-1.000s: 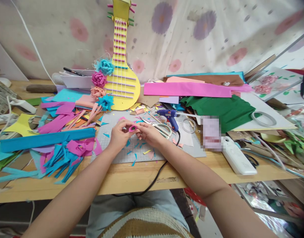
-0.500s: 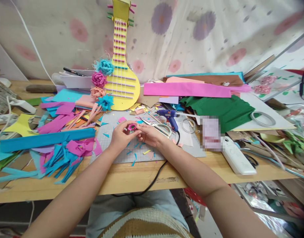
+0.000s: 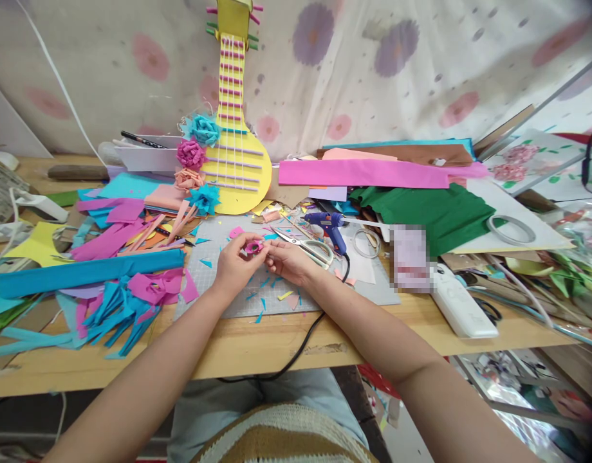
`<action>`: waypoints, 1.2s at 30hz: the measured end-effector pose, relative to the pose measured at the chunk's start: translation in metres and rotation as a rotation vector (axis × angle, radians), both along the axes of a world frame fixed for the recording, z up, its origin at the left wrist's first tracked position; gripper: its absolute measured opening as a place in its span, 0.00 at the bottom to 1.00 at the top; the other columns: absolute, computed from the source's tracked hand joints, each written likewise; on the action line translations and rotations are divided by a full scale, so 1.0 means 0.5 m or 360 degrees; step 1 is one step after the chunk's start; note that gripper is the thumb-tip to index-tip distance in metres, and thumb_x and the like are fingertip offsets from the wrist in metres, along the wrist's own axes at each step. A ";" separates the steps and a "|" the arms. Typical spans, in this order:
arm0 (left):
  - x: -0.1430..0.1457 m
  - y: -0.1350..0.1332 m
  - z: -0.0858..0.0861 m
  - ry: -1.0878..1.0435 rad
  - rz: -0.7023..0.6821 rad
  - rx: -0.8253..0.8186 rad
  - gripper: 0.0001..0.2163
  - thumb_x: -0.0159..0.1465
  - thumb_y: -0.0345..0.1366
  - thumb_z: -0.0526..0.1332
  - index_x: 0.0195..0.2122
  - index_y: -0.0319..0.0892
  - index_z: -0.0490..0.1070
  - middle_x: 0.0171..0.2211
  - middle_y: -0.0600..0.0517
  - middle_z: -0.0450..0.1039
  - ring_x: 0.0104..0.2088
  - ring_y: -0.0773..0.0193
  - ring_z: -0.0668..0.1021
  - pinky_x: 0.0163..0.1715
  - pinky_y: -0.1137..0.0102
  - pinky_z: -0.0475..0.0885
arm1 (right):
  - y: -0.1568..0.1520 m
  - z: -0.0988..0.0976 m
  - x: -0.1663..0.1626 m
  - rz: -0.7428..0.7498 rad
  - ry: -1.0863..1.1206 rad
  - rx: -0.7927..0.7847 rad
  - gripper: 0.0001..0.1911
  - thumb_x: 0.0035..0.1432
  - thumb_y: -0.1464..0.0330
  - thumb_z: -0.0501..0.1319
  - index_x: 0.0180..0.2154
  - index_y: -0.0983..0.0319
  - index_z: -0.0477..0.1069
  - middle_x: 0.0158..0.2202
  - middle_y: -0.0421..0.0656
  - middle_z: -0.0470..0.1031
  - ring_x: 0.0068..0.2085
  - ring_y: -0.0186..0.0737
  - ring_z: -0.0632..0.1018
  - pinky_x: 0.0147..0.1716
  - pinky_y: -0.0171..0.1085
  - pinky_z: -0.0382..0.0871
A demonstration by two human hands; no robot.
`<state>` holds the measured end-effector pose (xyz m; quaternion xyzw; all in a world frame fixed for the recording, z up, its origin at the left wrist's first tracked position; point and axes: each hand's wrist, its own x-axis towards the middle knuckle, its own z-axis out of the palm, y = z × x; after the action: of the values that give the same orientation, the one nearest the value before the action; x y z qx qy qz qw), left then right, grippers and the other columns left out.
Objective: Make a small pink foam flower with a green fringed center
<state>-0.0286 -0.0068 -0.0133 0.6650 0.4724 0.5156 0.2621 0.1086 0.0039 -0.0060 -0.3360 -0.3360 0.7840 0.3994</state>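
A small magenta paper flower with a dark centre is held just above the grey cutting mat. My left hand curls round it, thumb below and fingers above. Against its right edge the fingertips of my right hand are pinched together. Scissors lie behind my right hand. Farther right, a blue glue gun rests on the mat with its black cord trailing toward the table's front edge. Another magenta paper piece lies just behind my left hand.
A yellow paper lute with paper flowers leans against the back curtain. Blue and magenta paper strips pile up on the left. Green crepe paper, a tape ring and a white power strip lie on the right.
The magenta flower has tilted and shifted slightly left and looks wider now. My fingers have changed position a little around it. The other things stay where they were.
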 end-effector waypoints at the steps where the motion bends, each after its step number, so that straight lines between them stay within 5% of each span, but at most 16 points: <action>1: 0.000 0.000 0.000 -0.0010 0.0021 -0.0028 0.11 0.54 0.40 0.62 0.36 0.42 0.70 0.29 0.53 0.71 0.28 0.69 0.71 0.22 0.77 0.66 | 0.000 0.000 -0.001 -0.0008 0.0003 0.0006 0.14 0.40 0.66 0.69 0.26 0.65 0.66 0.17 0.32 0.63 0.18 0.23 0.63 0.16 0.24 0.56; 13: -0.020 0.014 0.011 -0.0230 -0.0021 -0.0243 0.12 0.49 0.44 0.66 0.28 0.40 0.71 0.25 0.53 0.71 0.21 0.71 0.69 0.17 0.76 0.65 | 0.005 -0.001 0.006 0.0056 -0.0045 0.0061 0.15 0.40 0.66 0.69 0.29 0.65 0.69 0.25 0.36 0.68 0.21 0.22 0.65 0.19 0.26 0.59; 17: -0.055 0.035 0.021 -0.0199 -0.0061 -0.0342 0.13 0.45 0.44 0.67 0.26 0.39 0.72 0.24 0.53 0.71 0.19 0.71 0.67 0.15 0.76 0.64 | 0.014 -0.001 0.019 -0.0076 -0.0520 0.0385 0.10 0.47 0.65 0.64 0.31 0.63 0.68 0.25 0.35 0.67 0.21 0.25 0.65 0.21 0.30 0.60; 23: -0.093 0.057 0.010 0.0236 0.0032 -0.0243 0.08 0.50 0.39 0.64 0.28 0.42 0.73 0.25 0.53 0.72 0.24 0.68 0.69 0.24 0.73 0.66 | 0.034 0.006 0.055 -0.0332 -0.1509 0.1149 0.02 0.50 0.69 0.59 0.28 0.62 0.68 0.26 0.37 0.69 0.27 0.30 0.66 0.29 0.33 0.58; 31: -0.069 0.038 0.002 0.0400 -0.0293 -0.0296 0.09 0.52 0.40 0.62 0.32 0.42 0.72 0.27 0.53 0.72 0.23 0.68 0.69 0.24 0.72 0.66 | 0.029 0.004 0.053 -0.0152 -0.1917 0.1311 0.05 0.53 0.67 0.57 0.29 0.62 0.69 0.27 0.39 0.70 0.29 0.33 0.67 0.29 0.33 0.54; 36: -0.057 0.035 0.000 0.0678 -0.0535 -0.0073 0.06 0.53 0.39 0.62 0.31 0.45 0.73 0.34 0.51 0.74 0.38 0.61 0.72 0.43 0.63 0.66 | 0.035 0.001 0.058 -0.0146 -0.1905 0.1305 0.06 0.53 0.67 0.57 0.29 0.62 0.69 0.25 0.39 0.70 0.28 0.32 0.67 0.28 0.33 0.54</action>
<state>-0.0572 0.0109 -0.0133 0.8215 0.4114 0.3026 0.2536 0.1377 0.0213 -0.0054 -0.5444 -0.7494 0.2594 0.2734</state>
